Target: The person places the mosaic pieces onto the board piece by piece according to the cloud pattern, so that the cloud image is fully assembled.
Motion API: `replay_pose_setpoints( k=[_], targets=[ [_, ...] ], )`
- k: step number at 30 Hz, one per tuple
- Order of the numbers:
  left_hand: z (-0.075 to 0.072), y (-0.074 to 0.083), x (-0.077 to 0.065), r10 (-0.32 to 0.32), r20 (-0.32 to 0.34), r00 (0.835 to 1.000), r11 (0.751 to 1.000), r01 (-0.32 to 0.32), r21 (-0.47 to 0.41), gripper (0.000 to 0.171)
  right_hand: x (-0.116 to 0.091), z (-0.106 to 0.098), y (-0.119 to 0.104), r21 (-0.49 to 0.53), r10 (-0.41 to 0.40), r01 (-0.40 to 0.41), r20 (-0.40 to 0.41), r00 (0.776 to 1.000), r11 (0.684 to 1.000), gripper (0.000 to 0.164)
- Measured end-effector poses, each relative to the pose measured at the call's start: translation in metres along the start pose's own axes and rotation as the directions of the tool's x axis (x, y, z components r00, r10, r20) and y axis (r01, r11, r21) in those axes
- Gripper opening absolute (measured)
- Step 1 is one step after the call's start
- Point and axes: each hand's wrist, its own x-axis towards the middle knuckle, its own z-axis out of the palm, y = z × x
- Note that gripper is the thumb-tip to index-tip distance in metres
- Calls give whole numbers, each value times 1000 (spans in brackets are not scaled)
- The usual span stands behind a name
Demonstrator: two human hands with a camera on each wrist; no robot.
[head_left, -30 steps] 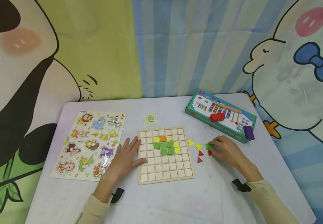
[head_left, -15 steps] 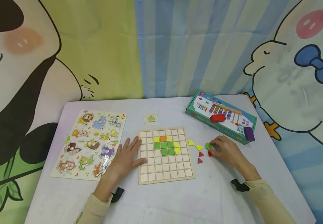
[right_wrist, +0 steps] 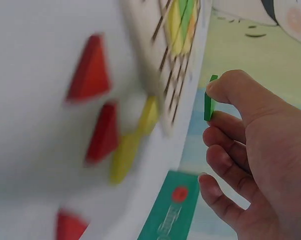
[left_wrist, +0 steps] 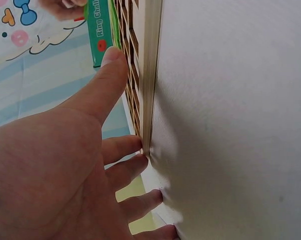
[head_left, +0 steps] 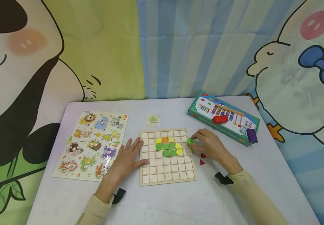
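Observation:
A green square tile (right_wrist: pixel 209 100) is pinched between the thumb and forefinger of my right hand (head_left: pixel 210 146), raised at the right edge of the wooden grid board (head_left: pixel 164 182). My left hand (head_left: pixel 125 161) lies with spread, straight fingers on the board's left edge, its thumb over the rim. On the board sit several green squares (head_left: pixel 166 153), an orange square (head_left: pixel 164 140) and yellow rounded pieces (head_left: pixel 179 149). In the right wrist view, red triangles (right_wrist: pixel 93 70) and yellow pieces (right_wrist: pixel 124 157) lie on the table beside the board.
Behind the board lies a small pattern card (head_left: pixel 153 120). An animal picture board (head_left: pixel 90 145) is at the left. A green game box (head_left: pixel 223 117) stands back right, bearing a red block (head_left: pixel 220 119), with a purple block (head_left: pixel 252 135) at its corner.
My right hand has picked up the green square from the table and carried it left to the board's right edge. My left hand stays in place on the board.

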Motion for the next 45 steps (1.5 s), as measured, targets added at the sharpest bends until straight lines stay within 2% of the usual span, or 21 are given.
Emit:
replay_pose_setpoints(
  k=[8,12,15,26,45],
  targets=[
    [-1,0,0,-1,-6,1000,1000,1,12,91,39,24,-43,48,-125,124,16,992,991,25],
    [-2,1,0,-3,2,1000,1000,3,12,91,47,39,-60,42,-209,209,11,978,977,24],
    [-2,1,-1,-6,6,1000,1000,6,15,91,49,49,-71,35,-242,241,24,970,970,25],
    [-2,1,-1,-7,7,1000,1000,7,20,91,47,63,-87,0,-212,215,157,965,977,26],
    [-3,2,0,-7,8,1000,1000,7,24,91,48,63,-89,-13,-212,218,180,961,976,25]
  ],
)
